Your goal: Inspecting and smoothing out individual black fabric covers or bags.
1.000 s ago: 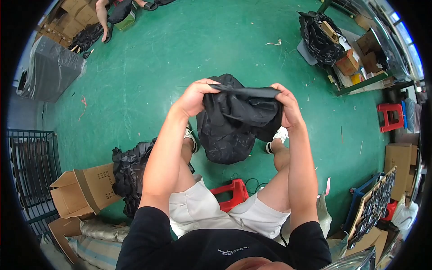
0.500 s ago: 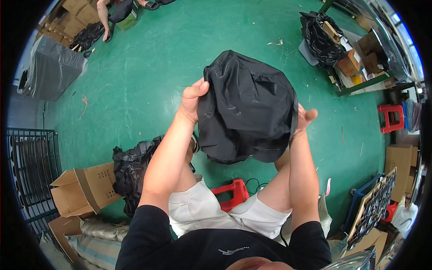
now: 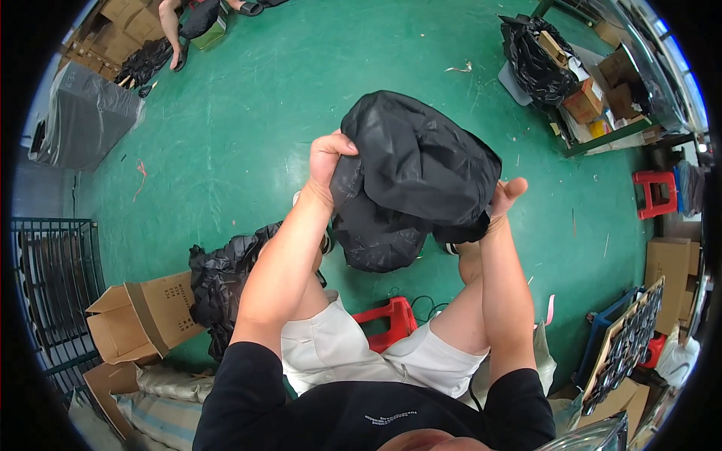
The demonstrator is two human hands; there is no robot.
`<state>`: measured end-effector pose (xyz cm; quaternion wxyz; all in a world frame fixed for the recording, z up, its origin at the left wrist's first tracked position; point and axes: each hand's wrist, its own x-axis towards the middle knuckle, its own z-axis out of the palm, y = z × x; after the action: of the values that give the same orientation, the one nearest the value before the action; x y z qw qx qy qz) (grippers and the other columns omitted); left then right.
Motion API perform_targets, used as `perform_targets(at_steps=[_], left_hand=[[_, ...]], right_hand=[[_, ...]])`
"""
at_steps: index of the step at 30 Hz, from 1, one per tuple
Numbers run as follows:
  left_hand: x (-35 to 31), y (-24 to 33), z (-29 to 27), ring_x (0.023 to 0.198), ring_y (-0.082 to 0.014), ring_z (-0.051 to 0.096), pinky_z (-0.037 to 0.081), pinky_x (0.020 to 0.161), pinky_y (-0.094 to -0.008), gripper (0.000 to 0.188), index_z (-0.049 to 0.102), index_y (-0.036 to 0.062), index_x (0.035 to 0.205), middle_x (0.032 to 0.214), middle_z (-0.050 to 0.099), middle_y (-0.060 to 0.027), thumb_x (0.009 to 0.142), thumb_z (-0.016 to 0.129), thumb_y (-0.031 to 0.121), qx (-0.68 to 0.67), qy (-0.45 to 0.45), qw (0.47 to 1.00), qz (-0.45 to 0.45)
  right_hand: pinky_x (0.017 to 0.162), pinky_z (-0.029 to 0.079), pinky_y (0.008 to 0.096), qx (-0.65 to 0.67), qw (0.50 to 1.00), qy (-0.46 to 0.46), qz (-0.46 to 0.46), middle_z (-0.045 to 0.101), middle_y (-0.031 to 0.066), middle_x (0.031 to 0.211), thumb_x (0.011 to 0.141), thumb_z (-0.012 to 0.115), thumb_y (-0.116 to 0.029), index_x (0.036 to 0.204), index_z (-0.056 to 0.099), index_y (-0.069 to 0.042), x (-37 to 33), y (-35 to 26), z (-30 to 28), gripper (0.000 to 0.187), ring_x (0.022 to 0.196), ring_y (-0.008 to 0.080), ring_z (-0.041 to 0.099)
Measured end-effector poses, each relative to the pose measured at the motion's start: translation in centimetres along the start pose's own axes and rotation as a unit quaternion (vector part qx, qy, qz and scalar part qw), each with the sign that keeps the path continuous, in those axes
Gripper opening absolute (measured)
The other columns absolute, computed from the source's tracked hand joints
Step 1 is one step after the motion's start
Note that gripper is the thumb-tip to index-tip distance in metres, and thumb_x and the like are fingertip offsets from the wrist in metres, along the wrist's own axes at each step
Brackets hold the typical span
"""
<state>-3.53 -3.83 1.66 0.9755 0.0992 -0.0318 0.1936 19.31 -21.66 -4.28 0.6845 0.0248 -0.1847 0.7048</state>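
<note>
A baggy piece of black fabric [image 3: 429, 158], smooth and slightly shiny, is held up in front of me over the floor. My left hand [image 3: 331, 154] pinches its left edge, thumb on top. At the right edge my right hand [image 3: 508, 198] supports it; the thumb sticks out and the other fingers are hidden by the cloth. Just below it a rounded black bulge [image 3: 380, 237] shows. I cannot tell whether that is part of the same piece or a separate thing.
A red stool [image 3: 391, 323] stands between my legs. To the left lie black plastic bags [image 3: 226, 282] and an opened cardboard box [image 3: 143, 319]. A cluttered shelf [image 3: 609, 139] and another red stool [image 3: 654, 194] are on the right. Another person's leg [image 3: 170, 30] shows at the far left.
The upper part of the black fabric has folded and gathered up, and its lower edge has risen, baring more of the black bulge below. Both hands stay at its sides, with little movement.
</note>
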Motion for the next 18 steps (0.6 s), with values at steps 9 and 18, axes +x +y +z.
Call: perform_targets(at_steps=[9,18], left_hand=[[-1.2,-0.2,1.2,0.103,-0.0326,0.066,0.052,0.095,-0.041,0.057,0.055,-0.0097,0.122,0.115,0.065,-0.023,0.07,0.057,0.013,0.079,0.09,0.993,-0.025],[-0.3,-0.6,0.3,0.095,-0.0318,0.069,0.055,0.09,-0.0421,0.054,0.058,-0.0098,0.118,0.111,0.067,-0.0222,0.07,0.059,0.016,0.239,0.116,0.964,-0.011]], right_hand=[[0.11,0.038,0.0424,-0.209,0.963,0.144,0.091,0.05,0.0193,0.141,0.051,0.092,-0.038,0.143,0.037,0.008,-1.4,-2.8,2.4,0.116,0.127,0.0312,0.052],[0.101,0.047,0.0419,-0.286,0.932,0.219,0.046,0.061,0.0219,0.126,0.08,0.068,-0.015,0.13,0.05,0.009,-0.1,-1.1,3.2,0.058,0.112,0.0305,0.063]])
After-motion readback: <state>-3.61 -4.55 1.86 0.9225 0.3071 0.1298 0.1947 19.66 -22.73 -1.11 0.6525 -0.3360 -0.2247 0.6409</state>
